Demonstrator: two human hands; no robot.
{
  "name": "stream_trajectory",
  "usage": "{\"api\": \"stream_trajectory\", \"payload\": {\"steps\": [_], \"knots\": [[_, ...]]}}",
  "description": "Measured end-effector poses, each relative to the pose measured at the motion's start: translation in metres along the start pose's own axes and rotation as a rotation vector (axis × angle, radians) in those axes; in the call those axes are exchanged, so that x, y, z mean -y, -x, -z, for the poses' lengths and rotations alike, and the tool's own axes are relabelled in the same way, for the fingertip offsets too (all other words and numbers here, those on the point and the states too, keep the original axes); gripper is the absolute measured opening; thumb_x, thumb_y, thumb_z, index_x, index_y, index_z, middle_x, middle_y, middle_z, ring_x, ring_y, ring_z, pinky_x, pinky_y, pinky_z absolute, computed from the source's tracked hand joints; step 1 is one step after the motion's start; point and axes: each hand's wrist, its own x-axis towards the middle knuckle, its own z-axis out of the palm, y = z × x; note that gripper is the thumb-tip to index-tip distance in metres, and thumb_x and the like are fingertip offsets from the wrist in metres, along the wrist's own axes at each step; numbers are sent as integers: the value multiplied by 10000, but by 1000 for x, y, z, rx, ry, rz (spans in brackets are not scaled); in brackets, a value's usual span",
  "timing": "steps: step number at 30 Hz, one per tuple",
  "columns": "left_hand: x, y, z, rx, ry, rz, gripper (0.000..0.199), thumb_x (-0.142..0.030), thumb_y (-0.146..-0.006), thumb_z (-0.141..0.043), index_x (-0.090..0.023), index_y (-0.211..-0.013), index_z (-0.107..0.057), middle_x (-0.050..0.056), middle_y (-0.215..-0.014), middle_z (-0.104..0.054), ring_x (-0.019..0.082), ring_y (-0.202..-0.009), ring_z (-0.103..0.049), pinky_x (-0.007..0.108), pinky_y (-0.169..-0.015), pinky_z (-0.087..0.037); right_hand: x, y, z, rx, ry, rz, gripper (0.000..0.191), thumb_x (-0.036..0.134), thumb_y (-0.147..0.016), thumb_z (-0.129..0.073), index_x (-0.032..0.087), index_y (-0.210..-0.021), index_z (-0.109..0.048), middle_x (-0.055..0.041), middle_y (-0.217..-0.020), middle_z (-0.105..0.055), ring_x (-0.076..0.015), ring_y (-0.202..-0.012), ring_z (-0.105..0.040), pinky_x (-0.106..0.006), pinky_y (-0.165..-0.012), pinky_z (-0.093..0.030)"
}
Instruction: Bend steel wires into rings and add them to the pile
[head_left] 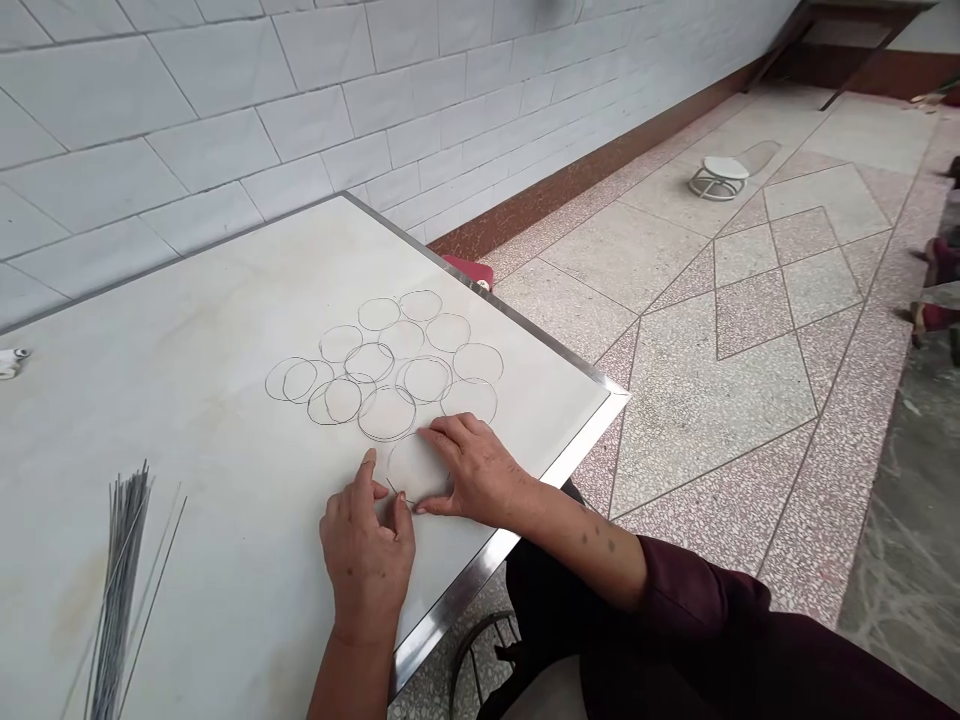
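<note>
Near the table's front edge, both hands are at one thin wire ring point(391, 487). My right hand point(480, 470) has its thumb and fingers curved around the ring's right side, with the thumb at its lower edge. My left hand point(369, 540) touches the ring's lower left with the thumb, its index finger raised and apart. Just beyond the hands, several wire rings point(386, 438) lie flat on the white table, many of them overlapping. A bundle of straight wires point(124, 580) rests at the lower left, a few strands spread off it.
The white table point(247, 560) has a metal edge point(450, 610) and stands against a tiled wall. A small white object point(11, 362) is at the far left. Past the table are a red item point(469, 268), a low round stool point(724, 170) and another person's feet point(937, 317).
</note>
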Motion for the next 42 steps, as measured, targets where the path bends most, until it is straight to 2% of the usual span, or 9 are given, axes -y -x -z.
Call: {"api": "stream_trajectory", "payload": {"steps": [6,11,15,25,32,40,42], "knots": [[2,1,-3,26,84,20,509,-150,-854,-573,-174,-1355,-492,50,-886,-683,241,-809,-591,419,-753,-498,8,-2,1,8,19,-17,763,549,-634,-846,105,-1196,-582,-178,-1178,-576,-314,-1023,-503,-503,-897,-502],[6,3,-5,26,120,52,488,-174,-875,-562,-202,-1358,-490,85,-1006,-682,264,-917,-604,445,-799,-514,12,-5,-1,13,33,-39,749,457,-572,-899,113,-1160,-589,-166,-1143,-574,-325,-1025,-508,-506,-893,-505],[6,3,-6,21,131,47,493,-155,-881,-543,-211,-1367,-483,82,-1005,-689,265,-933,-613,445,-804,-526,11,-5,-3,14,39,-17,740,446,-571,-893,109,-1154,-586,-162,-1127,-577,-320,-1021,-507,-498,-892,-504],[4,4,-4,-25,96,-97,440,-130,-921,-493,-217,-1352,-517,71,-949,-717,233,-857,-624,425,-803,-544,6,-1,-8,-28,9,49,668,462,-665,-840,133,-1183,-579,-159,-1128,-583,-317,-1016,-511,-492,-845,-511],[6,3,-8,-50,45,-203,400,-114,-944,-467,-204,-1321,-564,42,-785,-700,222,-783,-616,389,-789,-549,6,-5,-5,-25,24,88,616,437,-656,-848,102,-1119,-617,-163,-1078,-603,-311,-983,-519,-481,-832,-517],[5,2,-3,-42,-10,-245,454,-161,-959,-476,-204,-1410,-454,58,-875,-701,225,-819,-622,381,-749,-557,3,-5,-7,-60,-11,117,558,397,-657,-846,124,-1091,-628,-148,-1077,-607,-297,-961,-533,-479,-826,-530],[5,2,-4,-43,-28,-264,462,-144,-957,-471,-203,-1415,-449,47,-834,-687,219,-783,-614,379,-753,-553,1,-6,-7,-51,-29,122,533,402,-676,-834,139,-1093,-630,-141,-1079,-609,-293,-957,-538,-480,-825,-535]]}}
